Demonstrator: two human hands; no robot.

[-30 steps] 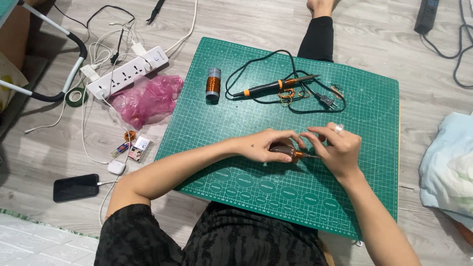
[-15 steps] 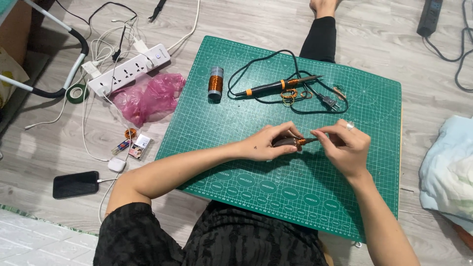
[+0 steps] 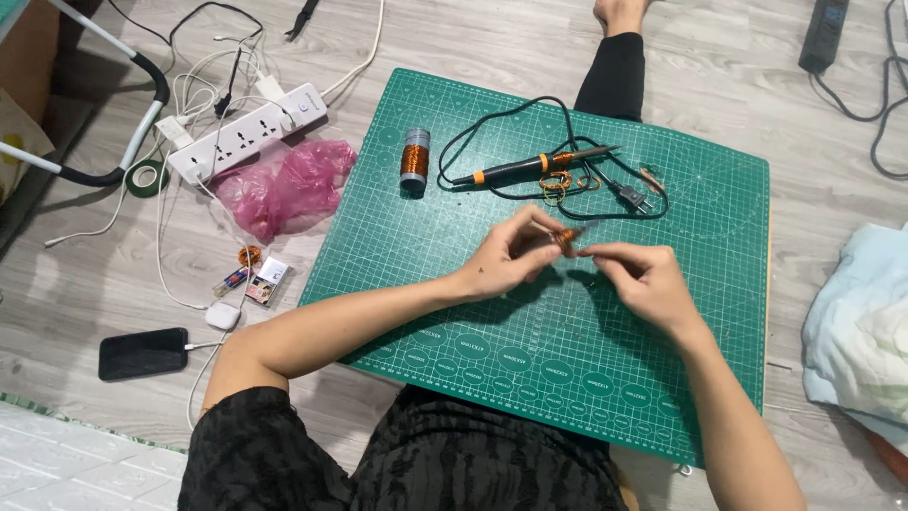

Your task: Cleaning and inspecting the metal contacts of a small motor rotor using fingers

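Both hands (image 3: pixel 577 260) have lifted the small copper coil (image 3: pixel 565 237) slightly higher.

A dark phone screen (image 3: pixel 143 353) is seen on the floor, lower left. A crumpled pink plastic bag (image 3: pixel 284 186) lies beside the mat. Small printed packets (image 3: pixel 259 281) lie between them.

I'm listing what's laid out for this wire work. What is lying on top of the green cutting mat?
On the cutting mat lie a spool of copper wire, a soldering iron with its black cord, and small copper coils. Both forearms cover parts of the mat beneath them.
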